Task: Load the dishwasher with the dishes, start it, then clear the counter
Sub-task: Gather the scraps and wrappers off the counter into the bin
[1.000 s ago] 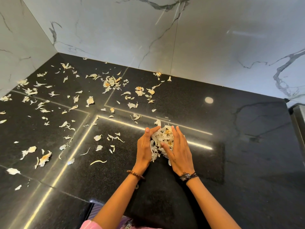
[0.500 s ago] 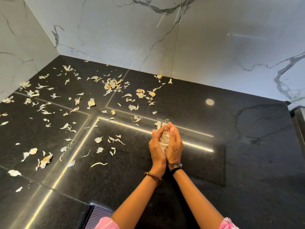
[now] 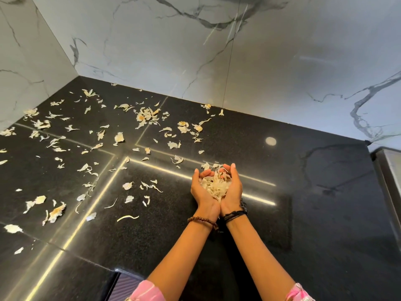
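Hands cupped together w/ heels touching, palms up, making a bowl over the counter [image 3: 282,213]. Left hand [image 3: 202,193] and right hand [image 3: 233,190] both curl fingers upward around a heap of peels [image 3: 216,185]; pale, papery, cream to yellowish, look like garlic or onion skins, can't tell which. Heap fills the hollow between the palms, a few bits sticking up past the fingertips. Heap's long axis runs from the wrists away toward the wall [image 3: 217,61]; narrow end sits at the wrists.

Beaded bracelet [image 3: 202,220] on left wrist, dark cord band [image 3: 235,213] on right. Pink sleeves [image 3: 145,293] at bottom edge.

Counter is black, speckled, glossy, w/ bright light strips reflected across it. Loose scraps [image 3: 97,148] scattered over the left and back part, from the corner out to approx. the middle, lying every which way. One curved strip [image 3: 128,217] lies near the left forearm, long axis roughly left-right. Right part of counter shows marble-vein reflections. Walls are white marble w/ grey veins.
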